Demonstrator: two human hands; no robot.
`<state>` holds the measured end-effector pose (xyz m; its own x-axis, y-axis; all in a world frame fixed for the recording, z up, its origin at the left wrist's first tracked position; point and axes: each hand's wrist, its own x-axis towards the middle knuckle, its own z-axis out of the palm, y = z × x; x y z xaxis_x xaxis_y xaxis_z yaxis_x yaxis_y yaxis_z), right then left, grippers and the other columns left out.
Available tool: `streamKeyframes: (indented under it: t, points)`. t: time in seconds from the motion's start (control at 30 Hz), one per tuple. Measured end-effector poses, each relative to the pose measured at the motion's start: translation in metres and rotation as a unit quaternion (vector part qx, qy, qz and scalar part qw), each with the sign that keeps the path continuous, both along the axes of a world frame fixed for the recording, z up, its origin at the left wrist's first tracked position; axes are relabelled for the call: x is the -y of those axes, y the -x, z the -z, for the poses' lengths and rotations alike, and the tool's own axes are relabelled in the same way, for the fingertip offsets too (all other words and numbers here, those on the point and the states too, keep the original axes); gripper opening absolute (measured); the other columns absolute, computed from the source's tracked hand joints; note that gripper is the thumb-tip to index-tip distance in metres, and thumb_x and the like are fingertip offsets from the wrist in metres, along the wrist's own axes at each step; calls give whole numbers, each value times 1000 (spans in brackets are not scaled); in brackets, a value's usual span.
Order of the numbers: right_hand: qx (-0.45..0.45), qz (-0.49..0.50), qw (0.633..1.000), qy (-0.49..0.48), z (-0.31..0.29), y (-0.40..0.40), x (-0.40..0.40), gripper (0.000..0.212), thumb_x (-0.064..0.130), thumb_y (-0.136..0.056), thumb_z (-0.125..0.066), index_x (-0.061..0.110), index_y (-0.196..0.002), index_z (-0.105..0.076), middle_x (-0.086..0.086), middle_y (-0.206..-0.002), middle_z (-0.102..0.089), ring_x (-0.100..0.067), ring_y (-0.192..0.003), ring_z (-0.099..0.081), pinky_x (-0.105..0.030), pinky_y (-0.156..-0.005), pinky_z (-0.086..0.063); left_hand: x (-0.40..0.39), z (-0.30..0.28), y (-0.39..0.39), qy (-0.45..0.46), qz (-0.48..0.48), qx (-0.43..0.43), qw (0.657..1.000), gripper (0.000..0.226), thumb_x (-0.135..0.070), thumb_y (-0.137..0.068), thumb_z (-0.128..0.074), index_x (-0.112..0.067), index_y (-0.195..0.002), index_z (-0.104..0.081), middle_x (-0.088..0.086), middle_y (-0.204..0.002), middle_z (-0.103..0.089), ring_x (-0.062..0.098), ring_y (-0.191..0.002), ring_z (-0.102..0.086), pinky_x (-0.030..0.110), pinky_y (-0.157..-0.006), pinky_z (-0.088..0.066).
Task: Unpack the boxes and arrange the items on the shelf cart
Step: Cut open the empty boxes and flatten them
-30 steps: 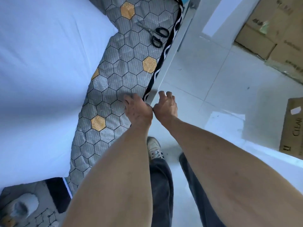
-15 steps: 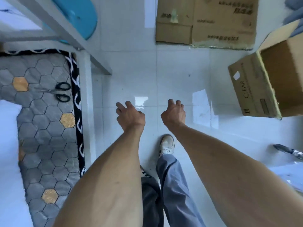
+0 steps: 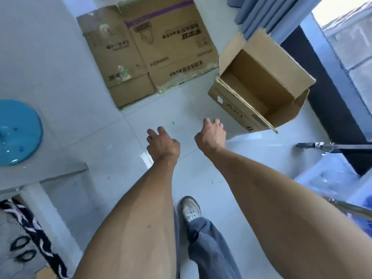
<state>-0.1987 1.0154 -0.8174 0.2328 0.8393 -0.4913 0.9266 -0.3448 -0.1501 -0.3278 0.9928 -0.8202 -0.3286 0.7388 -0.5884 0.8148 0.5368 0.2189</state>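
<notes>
An open brown cardboard box (image 3: 259, 85) stands on the white tiled floor ahead on the right, its inside showing nothing. My right hand (image 3: 211, 133) reaches forward just left of the box's near corner, fingers apart and holding nothing. My left hand (image 3: 162, 146) is stretched out beside it over bare floor, also with nothing in it. A flattened cardboard box (image 3: 149, 47) with printed text lies on the floor further ahead. No shelf cart is plainly in view.
A blue round object (image 3: 16, 131) sits on a white ledge at the left. Black scissors (image 3: 22, 248) lie on the patterned bed cover at the lower left. A metal pole (image 3: 330, 146) and pale plastic sheeting are at the right. Grey curtains hang at the top right.
My view has swung right, away from the bed toward the floor and boxes. Both hands left the bed edge, moved apart and now reach forward near the open box.
</notes>
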Motion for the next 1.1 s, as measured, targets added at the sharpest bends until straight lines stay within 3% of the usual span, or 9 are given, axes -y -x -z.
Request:
streamKeyframes:
  t: [0.23,0.47,0.6,0.77,1.1]
  points:
    - [-18,104,993,60,4,-37,12,33,9,-86,-44,9,-118,-50,-16,-119,-47,-35,-109,-46,-41,-92,-41,-30,4,-29,26,100,3,995,44,-18,-93,-52,-5,-133,-40,18,-134,-37,32,-116,-45,41,-84,-45]
    - [-59,137,984,100,28,-14,21,37,10,-83,-45,7,-119,-54,-21,-121,-52,-39,-112,-53,-40,-98,-46,-17,9,-23,45,103,21,993,44,-21,-92,-53,-9,-133,-42,16,-134,-39,30,-117,-46,38,-87,-42]
    - [-80,90,981,149,41,36,44,40,11,-82,-45,8,-121,-54,-20,-119,-56,-38,-107,-57,-39,-91,-49,10,20,13,69,28,13,997,42,-24,-93,-55,-10,-131,-44,15,-130,-41,29,-115,-47,34,-80,-39]
    - [-88,-20,980,176,51,116,76,39,13,-84,-46,10,-122,-52,-18,-117,-55,-38,-108,-56,-40,-91,-48,36,28,81,56,-99,-27,993,40,-24,-93,-56,-11,-129,-45,13,-130,-42,29,-118,-47,37,-86,-43]
    - [-90,-184,957,207,64,236,141,39,11,-88,-45,9,-127,-49,-18,-122,-52,-37,-112,-55,-44,-97,-47,135,41,206,62,-285,-90,952,42,-24,-90,-59,-9,-127,-45,16,-138,-34,29,-121,-42,36,-87,-41]
